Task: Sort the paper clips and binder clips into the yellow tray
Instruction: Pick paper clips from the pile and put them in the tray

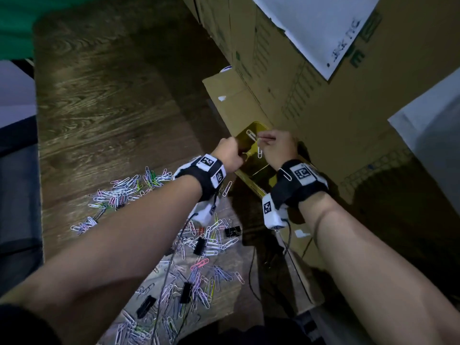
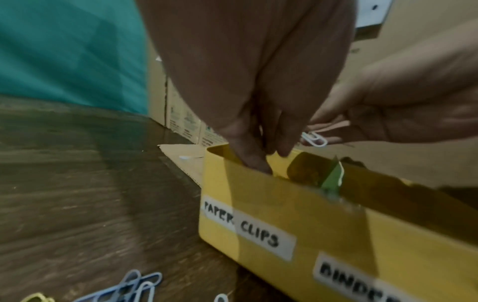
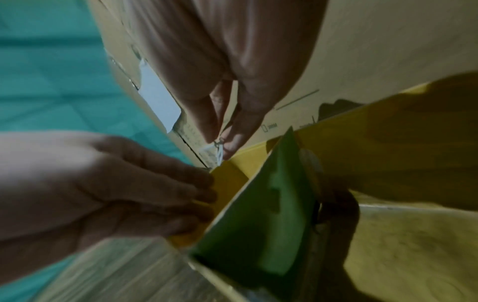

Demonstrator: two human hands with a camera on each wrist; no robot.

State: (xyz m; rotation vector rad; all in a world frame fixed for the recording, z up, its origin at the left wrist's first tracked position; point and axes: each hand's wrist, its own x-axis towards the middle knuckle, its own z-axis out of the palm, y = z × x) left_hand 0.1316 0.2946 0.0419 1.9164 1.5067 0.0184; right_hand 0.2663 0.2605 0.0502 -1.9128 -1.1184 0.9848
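Yellow tray (image 2: 271,228) sits on the wood floor against the cardboard boxes (image 1: 311,95), labelled "PAPER CLIPS" on its near wall. Right hand (image 1: 276,148) pinches white paper clips (image 1: 252,136) above that compartment. Left hand (image 1: 227,154) has its fingers (image 2: 254,161) dipped into the tray; can't tell if they're holding anything. Loose clips (image 1: 196,247) lie beside the tray.

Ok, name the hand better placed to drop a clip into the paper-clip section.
Right. The right hand already pinches white paper clips above the yellow tray; the left hand only holds its rim.
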